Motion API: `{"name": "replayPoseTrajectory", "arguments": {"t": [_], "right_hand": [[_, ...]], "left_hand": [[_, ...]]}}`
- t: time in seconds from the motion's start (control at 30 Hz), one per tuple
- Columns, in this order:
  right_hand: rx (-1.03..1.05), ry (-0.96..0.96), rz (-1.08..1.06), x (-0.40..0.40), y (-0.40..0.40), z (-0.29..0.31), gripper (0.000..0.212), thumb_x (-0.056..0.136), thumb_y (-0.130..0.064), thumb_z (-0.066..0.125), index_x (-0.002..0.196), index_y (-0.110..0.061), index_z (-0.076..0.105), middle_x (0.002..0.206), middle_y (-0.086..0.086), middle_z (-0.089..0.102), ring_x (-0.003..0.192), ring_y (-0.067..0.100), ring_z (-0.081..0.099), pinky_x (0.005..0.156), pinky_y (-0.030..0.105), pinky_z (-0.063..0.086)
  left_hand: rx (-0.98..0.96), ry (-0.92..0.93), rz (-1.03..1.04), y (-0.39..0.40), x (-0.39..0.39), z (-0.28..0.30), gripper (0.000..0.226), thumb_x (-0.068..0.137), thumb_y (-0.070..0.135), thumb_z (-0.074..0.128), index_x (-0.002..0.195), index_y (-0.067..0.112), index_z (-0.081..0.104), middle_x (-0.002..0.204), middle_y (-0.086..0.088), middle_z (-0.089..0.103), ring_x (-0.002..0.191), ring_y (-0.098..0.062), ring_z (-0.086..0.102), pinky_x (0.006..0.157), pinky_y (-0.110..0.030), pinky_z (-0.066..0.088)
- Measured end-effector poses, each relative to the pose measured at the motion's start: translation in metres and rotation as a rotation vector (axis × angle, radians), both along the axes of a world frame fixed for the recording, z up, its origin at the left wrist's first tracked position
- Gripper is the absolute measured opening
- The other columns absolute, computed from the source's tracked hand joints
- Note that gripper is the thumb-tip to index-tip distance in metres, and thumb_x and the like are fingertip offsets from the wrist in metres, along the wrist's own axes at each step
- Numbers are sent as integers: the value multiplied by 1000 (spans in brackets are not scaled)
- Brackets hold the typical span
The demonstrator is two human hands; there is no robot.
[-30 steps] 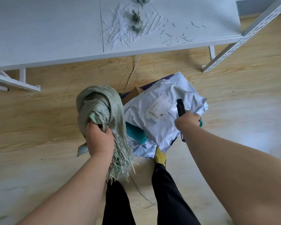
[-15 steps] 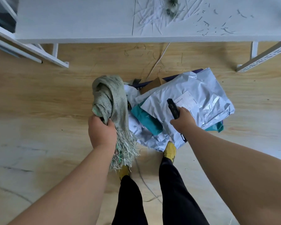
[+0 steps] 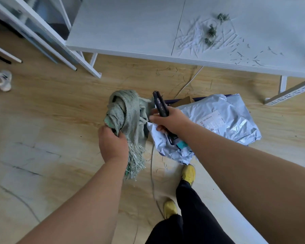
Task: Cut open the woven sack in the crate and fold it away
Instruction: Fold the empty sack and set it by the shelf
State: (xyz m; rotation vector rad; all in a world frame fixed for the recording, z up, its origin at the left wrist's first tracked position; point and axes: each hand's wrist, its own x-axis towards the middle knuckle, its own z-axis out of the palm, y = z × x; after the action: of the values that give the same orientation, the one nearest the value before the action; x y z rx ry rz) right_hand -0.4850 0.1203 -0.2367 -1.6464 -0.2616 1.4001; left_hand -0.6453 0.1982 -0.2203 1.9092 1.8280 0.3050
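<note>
Head view: the left hand (image 3: pixel 113 145) clutches the bunched green woven sack (image 3: pixel 128 118), frayed end hanging, above the floor beside the parcel-filled crate (image 3: pixel 176 101). Right hand (image 3: pixel 169 120), fingers curled round a black cutter (image 3: pixel 160 106), reaches toward it. Folding looks underway; next, tucking the bundle tighter.

Mailers (image 3: pixel 224 120) — scrap-strewn table (image 3: pixel 130 29)
</note>
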Motion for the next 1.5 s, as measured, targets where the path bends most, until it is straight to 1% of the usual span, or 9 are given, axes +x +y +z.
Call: {"name": "replayPoseTrajectory", "arguments": {"t": [0.2, 0.33, 0.43, 0.53, 0.7, 0.97, 1.13, 1.27, 1.5], "right_hand": [[41, -65, 73, -49, 35, 73, 49, 68, -49, 82, 94, -12, 61, 60, 2, 58, 49, 13, 52, 52, 23, 47], [6, -173, 240, -102, 55, 107, 45, 64, -33, 88, 91, -10, 61, 57, 2, 57, 45, 12, 50, 49, 24, 45], [15, -321, 266, -131, 62, 131, 37, 72, -9, 79, 102, -9, 58, 64, 6, 57, 41, 12, 50, 42, 21, 45], [91, -350, 300, -152, 60, 155, 43, 75, -1, 73, 111, -15, 56, 58, 6, 56, 34, 9, 48, 39, 18, 44], [185, -290, 475, -165, 41, 183, 31, 77, 9, 69, 95, -14, 57, 55, 9, 54, 41, 13, 48, 44, 22, 44], [28, -324, 761, -150, -23, 196, 39, 77, -15, 78, 108, -8, 56, 63, 6, 55, 54, 15, 49, 52, 22, 43], [6, -255, 294, -115, -65, 208, 49, 75, -46, 75, 112, -16, 63, 94, 27, 67, 50, 12, 44, 53, 24, 41], [83, -330, -48, -92, -95, 227, 45, 76, -50, 74, 107, -18, 69, 61, 6, 55, 46, 12, 46, 47, 19, 41], [79, -314, -134, -6, -201, 258, 45, 66, -49, 83, 80, -14, 59, 56, 2, 51, 45, 14, 44, 49, 24, 39]], "left_hand": [[103, -28, -174, -19, -44, 39, 24, 88, 8, 58, 112, 4, 55, 111, -12, 52, 91, -30, 58, 75, -40, 51], [121, -41, -323, -21, -92, 71, 33, 89, 10, 58, 122, 9, 54, 114, -8, 53, 94, -26, 56, 80, -35, 51], [-362, -307, -356, -9, -132, 95, 45, 82, 39, 70, 121, 18, 58, 114, 0, 61, 103, -20, 58, 82, -26, 44], [-940, -835, 34, 5, -165, 109, 99, 66, 77, 58, 140, 13, 41, 142, -6, 49, 133, -25, 43, 111, -48, 33], [-965, -1260, 794, 36, -204, 106, 110, 58, 85, 54, 138, 10, 40, 135, -22, 51, 117, -42, 54, 94, -61, 45], [-579, -1131, 624, 12, -177, 151, 51, 82, 10, 68, 129, 7, 49, 118, -17, 62, 98, -35, 64, 87, -52, 54], [-472, -1179, 320, -22, -142, 172, 60, 80, -4, 60, 132, 24, 47, 116, -7, 63, 101, -30, 63, 89, -51, 53], [-446, -1095, 54, -65, -96, 191, 61, 79, -2, 60, 127, 34, 49, 115, 2, 63, 105, -24, 61, 97, -50, 48], [-539, -830, -551, -201, 18, 210, 71, 80, -10, 55, 135, 33, 44, 118, 0, 66, 108, -18, 63, 96, -42, 50]]}}
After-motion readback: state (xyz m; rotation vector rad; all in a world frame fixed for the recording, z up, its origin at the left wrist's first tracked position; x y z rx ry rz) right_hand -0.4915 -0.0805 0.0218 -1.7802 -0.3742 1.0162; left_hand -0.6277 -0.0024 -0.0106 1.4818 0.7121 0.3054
